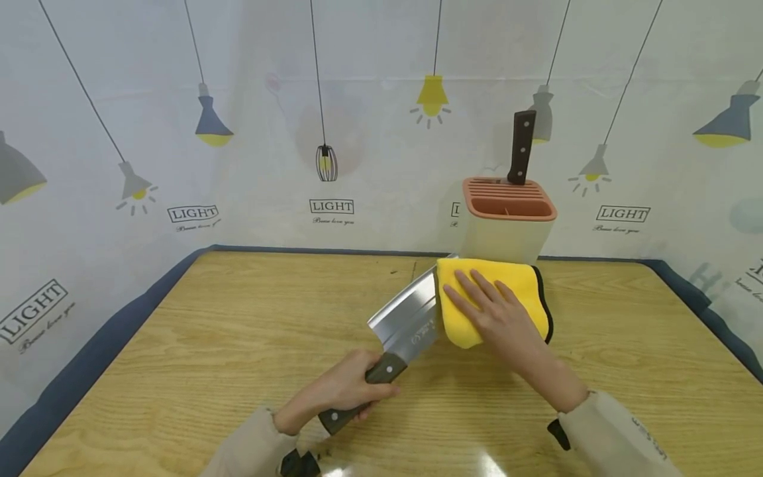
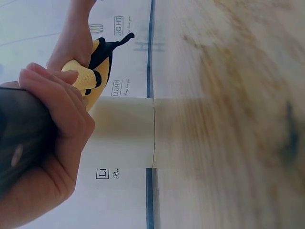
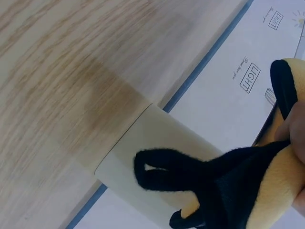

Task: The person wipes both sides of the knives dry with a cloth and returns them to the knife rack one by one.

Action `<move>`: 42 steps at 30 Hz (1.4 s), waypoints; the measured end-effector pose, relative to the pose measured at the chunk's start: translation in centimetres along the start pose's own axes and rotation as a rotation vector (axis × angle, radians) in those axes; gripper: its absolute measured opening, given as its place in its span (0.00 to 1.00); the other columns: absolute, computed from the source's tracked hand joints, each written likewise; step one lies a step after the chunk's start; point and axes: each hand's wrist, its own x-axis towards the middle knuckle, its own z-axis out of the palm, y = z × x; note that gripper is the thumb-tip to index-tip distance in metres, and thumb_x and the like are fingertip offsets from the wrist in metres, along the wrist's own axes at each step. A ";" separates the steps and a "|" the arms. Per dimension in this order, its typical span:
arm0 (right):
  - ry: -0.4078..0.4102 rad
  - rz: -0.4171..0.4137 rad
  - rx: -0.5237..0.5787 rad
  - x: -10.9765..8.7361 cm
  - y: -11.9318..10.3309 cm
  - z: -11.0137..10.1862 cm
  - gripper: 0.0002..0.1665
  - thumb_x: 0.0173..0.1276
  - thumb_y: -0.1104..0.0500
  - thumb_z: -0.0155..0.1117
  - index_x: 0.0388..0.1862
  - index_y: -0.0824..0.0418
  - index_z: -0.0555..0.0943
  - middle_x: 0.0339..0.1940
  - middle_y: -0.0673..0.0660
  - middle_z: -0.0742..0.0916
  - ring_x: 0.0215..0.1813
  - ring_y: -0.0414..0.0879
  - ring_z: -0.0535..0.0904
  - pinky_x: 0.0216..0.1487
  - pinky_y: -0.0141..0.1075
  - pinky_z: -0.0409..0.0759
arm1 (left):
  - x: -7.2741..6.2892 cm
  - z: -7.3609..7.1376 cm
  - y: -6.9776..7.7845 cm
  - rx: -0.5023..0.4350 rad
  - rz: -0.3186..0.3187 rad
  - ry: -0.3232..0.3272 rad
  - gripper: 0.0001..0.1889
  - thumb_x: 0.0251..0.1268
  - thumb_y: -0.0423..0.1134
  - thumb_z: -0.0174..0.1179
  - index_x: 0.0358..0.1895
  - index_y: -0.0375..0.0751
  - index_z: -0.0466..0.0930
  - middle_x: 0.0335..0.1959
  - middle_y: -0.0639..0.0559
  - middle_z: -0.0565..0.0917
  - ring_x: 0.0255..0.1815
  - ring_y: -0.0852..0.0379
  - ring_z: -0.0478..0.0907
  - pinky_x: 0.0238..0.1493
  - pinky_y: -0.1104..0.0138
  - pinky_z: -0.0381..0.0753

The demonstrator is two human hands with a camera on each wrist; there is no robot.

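A cleaver with a wide steel blade and dark riveted handle slants up and to the right in the head view. My left hand grips its handle. A yellow cloth with black edging covers the far end of the blade. My right hand holds the cloth against the blade, with its fingers spread over the top; the thumb is hidden there. In the left wrist view, the cloth is bunched in the right hand, and the black edging hangs loose in the right wrist view.
Behind the cloth stands a cream knife block with an orange slotted top. A dark-handled knife is upright in it. The wooden table meets a lamp-printed backdrop along its back and sides.
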 end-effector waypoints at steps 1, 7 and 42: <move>0.004 0.008 0.000 0.0 0.1 0.0 0.42 0.42 0.78 0.66 0.59 0.59 0.69 0.60 0.64 0.71 0.59 0.59 0.68 0.49 0.53 0.72 | 0.0 0.0 0.0 -0.004 -0.001 0.000 0.06 0.59 0.35 0.57 0.32 0.35 0.71 0.06 0.52 0.70 0.04 0.63 0.67 0.07 0.68 0.71; 0.014 0.050 0.004 -0.3 0.5 0.2 0.43 0.41 0.79 0.66 0.60 0.60 0.69 0.60 0.65 0.71 0.59 0.60 0.68 0.48 0.53 0.72 | 0.0 0.1 0.0 -0.008 -0.009 0.007 0.08 0.59 0.36 0.57 0.28 0.36 0.70 0.06 0.52 0.70 0.04 0.63 0.66 0.06 0.68 0.71; 0.006 -0.088 -0.104 0.9 -2.3 -0.5 0.34 0.44 0.71 0.69 0.55 0.59 0.75 0.58 0.62 0.74 0.59 0.56 0.69 0.52 0.52 0.71 | 0.0 0.2 -0.3 0.011 -0.012 -0.035 0.06 0.59 0.35 0.56 0.31 0.37 0.70 0.06 0.54 0.70 0.04 0.65 0.65 0.06 0.72 0.68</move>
